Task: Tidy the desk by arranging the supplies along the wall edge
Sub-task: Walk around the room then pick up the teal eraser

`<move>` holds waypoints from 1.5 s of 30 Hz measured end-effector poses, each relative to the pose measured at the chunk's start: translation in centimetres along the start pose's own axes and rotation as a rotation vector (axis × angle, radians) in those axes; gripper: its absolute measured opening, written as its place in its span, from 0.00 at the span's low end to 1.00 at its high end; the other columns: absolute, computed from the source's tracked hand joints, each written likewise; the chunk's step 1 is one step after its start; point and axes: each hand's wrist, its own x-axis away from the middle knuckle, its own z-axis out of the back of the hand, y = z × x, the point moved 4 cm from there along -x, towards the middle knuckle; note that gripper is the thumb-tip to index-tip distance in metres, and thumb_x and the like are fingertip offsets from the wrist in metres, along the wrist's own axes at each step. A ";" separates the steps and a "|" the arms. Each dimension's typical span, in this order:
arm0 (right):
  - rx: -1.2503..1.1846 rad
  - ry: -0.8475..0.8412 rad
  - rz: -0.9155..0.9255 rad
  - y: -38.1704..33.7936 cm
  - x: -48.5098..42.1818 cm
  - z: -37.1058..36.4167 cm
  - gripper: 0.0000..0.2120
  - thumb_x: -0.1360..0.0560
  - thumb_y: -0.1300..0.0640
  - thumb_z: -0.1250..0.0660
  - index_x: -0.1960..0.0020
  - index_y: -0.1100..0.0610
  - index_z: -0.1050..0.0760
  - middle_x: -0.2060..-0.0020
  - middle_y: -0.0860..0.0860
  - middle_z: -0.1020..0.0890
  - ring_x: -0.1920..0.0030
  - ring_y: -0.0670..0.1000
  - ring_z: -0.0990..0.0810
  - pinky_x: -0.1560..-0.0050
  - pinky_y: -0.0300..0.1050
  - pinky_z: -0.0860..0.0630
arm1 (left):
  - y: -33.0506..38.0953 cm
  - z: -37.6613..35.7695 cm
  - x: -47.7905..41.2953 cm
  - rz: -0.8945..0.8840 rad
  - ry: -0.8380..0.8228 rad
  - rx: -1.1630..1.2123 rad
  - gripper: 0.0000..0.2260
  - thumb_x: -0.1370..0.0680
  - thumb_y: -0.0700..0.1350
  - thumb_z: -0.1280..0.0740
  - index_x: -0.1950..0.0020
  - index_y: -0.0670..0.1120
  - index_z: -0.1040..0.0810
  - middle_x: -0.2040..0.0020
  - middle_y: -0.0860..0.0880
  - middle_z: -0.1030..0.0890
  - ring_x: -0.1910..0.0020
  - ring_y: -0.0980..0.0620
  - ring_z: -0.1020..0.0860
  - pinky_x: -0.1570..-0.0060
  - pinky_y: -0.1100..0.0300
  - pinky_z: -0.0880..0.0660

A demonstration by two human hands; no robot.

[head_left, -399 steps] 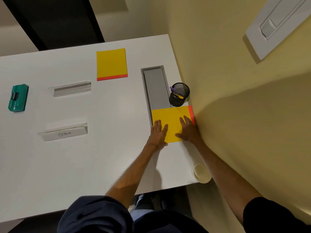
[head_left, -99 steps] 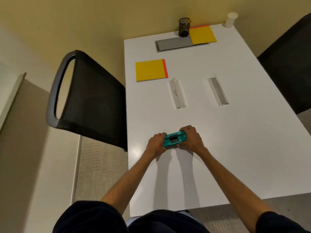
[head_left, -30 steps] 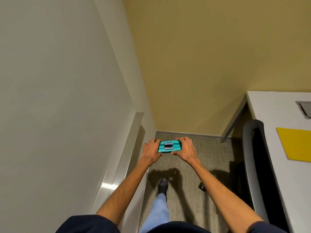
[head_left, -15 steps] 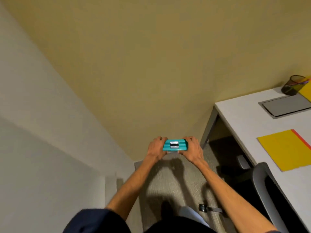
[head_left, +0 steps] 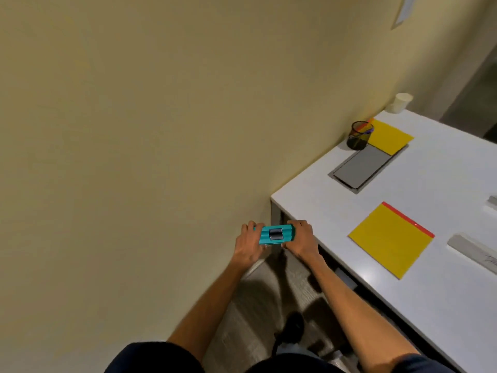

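Note:
I carry a teal stapler-like block (head_left: 277,235) with a grey middle part in the air, just left of the white desk's (head_left: 309,200) near corner. My left hand (head_left: 248,244) grips its left end and my right hand (head_left: 300,239) grips its right end. On the desk lie a yellow pad (head_left: 388,242) with a red edge, and a second yellow pad (head_left: 390,137) by the wall beside a black mesh pen cup (head_left: 359,135). A white paper cup (head_left: 400,103) stands at the far wall corner.
A grey cable hatch (head_left: 363,165) is set into the desk near the wall. Two white name-plate holders (head_left: 473,250) (head_left: 492,201) lie at the right edge of view. The yellow wall runs along the left; carpet and my shoe (head_left: 293,325) are below.
I have walked from the desk's far end round to the wall side, carrying the teal block in both hands. The view has swung right, so more of the desk shows now.

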 end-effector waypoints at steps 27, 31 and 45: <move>-0.169 0.319 -0.329 11.5 -20.8 19.4 0.33 0.25 0.53 0.31 0.24 0.57 0.39 0.27 0.56 0.33 0.27 0.56 0.35 0.29 0.55 0.32 | 17.8 -0.8 -27.9 -0.207 0.078 0.183 0.27 0.26 0.60 0.29 0.34 0.46 0.30 0.41 0.49 0.24 0.41 0.50 0.24 0.47 0.56 0.20; -0.193 0.303 -0.335 11.2 -25.7 20.2 0.29 0.24 0.52 0.31 0.27 0.59 0.34 0.31 0.57 0.26 0.32 0.56 0.28 0.33 0.49 0.32 | 18.1 -0.3 -32.0 -0.181 0.138 0.142 0.26 0.28 0.59 0.27 0.39 0.43 0.26 0.46 0.47 0.22 0.47 0.49 0.22 0.56 0.59 0.26; -0.340 0.340 -0.413 15.1 -34.6 18.5 0.29 0.23 0.52 0.31 0.26 0.60 0.36 0.32 0.59 0.28 0.36 0.56 0.24 0.37 0.48 0.26 | 18.8 -3.8 -40.2 -0.172 -0.026 0.114 0.26 0.27 0.54 0.25 0.34 0.44 0.29 0.41 0.46 0.25 0.44 0.50 0.24 0.45 0.58 0.25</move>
